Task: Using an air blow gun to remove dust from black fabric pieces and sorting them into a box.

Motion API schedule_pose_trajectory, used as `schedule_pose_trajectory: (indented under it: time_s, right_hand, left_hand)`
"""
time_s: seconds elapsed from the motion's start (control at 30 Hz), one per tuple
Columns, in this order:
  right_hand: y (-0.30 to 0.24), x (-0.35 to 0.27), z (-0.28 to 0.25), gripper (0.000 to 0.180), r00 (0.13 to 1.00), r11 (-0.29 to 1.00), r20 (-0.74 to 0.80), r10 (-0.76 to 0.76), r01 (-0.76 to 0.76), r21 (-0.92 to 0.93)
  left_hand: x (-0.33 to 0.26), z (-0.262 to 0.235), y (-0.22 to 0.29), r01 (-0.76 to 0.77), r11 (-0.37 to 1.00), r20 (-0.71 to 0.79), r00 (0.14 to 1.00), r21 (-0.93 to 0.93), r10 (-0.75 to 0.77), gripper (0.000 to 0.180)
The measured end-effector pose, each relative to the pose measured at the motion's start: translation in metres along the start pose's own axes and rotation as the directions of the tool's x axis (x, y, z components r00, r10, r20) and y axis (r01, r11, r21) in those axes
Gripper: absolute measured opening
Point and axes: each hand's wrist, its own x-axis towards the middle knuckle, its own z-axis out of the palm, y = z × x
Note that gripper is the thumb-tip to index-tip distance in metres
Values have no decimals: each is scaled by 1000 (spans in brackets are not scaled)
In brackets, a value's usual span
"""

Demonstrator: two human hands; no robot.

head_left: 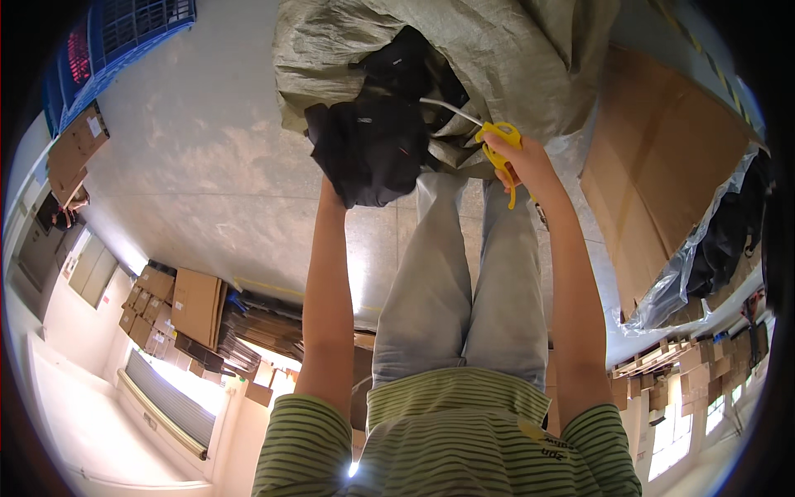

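A black fabric piece (377, 153), folded with small light marks on it, is held up by my left hand (333, 195). Only the wrist shows; the cloth covers the fingers. In my right hand (523, 166) is a yellow air blow gun (499, 137), the fingers wrapped round its handle. Its thin bent metal nozzle (451, 108) points left toward the black fabric. Beyond both hands lies a big olive-beige woven sack (530, 66), its mouth gaping toward me. More black fabric (402, 66) shows in that opening.
To the right stands a large cardboard box (662, 166) with clear plastic lining and black items (725, 240) inside. A blue plastic crate (124, 41) is at the far left, near a small carton (79, 149). Stacked cardboard boxes (153, 298) line the lower left. Grey concrete floor (207, 149) lies between.
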Motion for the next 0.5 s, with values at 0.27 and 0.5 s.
schedule_pose_trajectory:
  time_s: [0.27,0.5]
  right_hand:
    - [-1,-5,-10,35,993,967,122,5,26,-253]
    - [-9,-4,-12,32,998,994,49,-36,41,-106]
  left_hand:
    - [-9,-17,4,-182,779,130,983,601,129,44]
    - [-16,-33,17,-331,194,304,940,923,156,45]
